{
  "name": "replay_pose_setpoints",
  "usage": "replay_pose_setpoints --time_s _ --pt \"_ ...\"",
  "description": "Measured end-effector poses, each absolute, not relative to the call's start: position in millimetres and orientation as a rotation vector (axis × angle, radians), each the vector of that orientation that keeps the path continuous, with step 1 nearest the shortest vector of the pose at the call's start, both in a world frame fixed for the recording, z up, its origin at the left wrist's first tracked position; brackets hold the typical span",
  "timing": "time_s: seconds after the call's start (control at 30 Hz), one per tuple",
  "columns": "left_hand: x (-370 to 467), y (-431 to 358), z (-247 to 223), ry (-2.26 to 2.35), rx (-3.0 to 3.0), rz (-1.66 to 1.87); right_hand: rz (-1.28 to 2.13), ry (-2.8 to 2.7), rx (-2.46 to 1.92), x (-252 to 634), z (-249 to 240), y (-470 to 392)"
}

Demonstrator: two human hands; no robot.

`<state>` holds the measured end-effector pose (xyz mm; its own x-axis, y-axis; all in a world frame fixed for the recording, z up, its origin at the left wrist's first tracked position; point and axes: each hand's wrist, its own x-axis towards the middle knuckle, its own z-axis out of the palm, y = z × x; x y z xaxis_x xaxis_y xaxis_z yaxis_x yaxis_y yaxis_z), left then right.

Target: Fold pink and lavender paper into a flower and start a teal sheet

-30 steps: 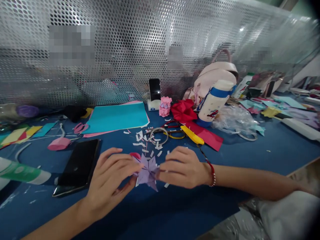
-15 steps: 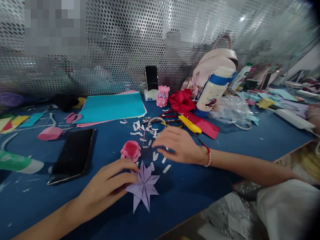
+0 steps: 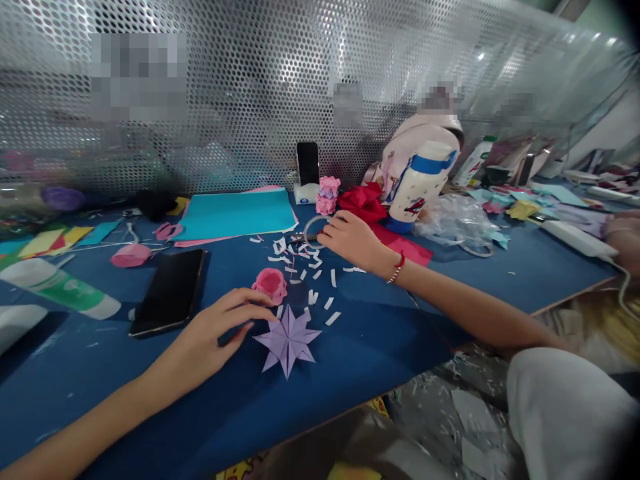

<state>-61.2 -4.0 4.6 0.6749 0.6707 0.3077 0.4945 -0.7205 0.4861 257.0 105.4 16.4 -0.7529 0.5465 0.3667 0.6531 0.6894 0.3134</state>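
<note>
A purple folded-paper star lies on the blue table. My left hand is beside it with fingers apart, the fingertips at the star's upper left points; whether they touch it I cannot tell. Just behind is a pink folded-paper cup, close to my left knuckles. Farther back, my right hand pinches the right edge of a clear roll of tape, which is tipped up a little. Scattered white paper strips lie between the hands. My right hand hides what lies behind it.
A black phone and a green-white tube lie at left. Blue paper sheets lie at the back. A water bottle, red paper flower and plastic bag stand or lie right of centre. The table's front edge runs diagonally below.
My right hand has moved back and taken hold of the tape roll, tilting it up. My left hand has loosened from the star, which now lies on the table. The view has shifted slightly.
</note>
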Motion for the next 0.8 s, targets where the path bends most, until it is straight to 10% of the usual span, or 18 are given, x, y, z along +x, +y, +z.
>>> replay_pose_setpoints --time_s 0.2,0.47,0.8 --pt "-41.1 -2.9 28.5 0.985 2.335 0.883 -0.565 -2.489 -0.965 249.4 41.2 95.3" --pt "2.6 24.9 30.8 1.067 1.861 1.364 0.330 -2.074 -0.793 209.5 48.0 65.7" --pt "5.3 16.1 17.0 1.041 1.853 1.348 0.317 -2.031 -0.674 193.5 5.8 43.0"
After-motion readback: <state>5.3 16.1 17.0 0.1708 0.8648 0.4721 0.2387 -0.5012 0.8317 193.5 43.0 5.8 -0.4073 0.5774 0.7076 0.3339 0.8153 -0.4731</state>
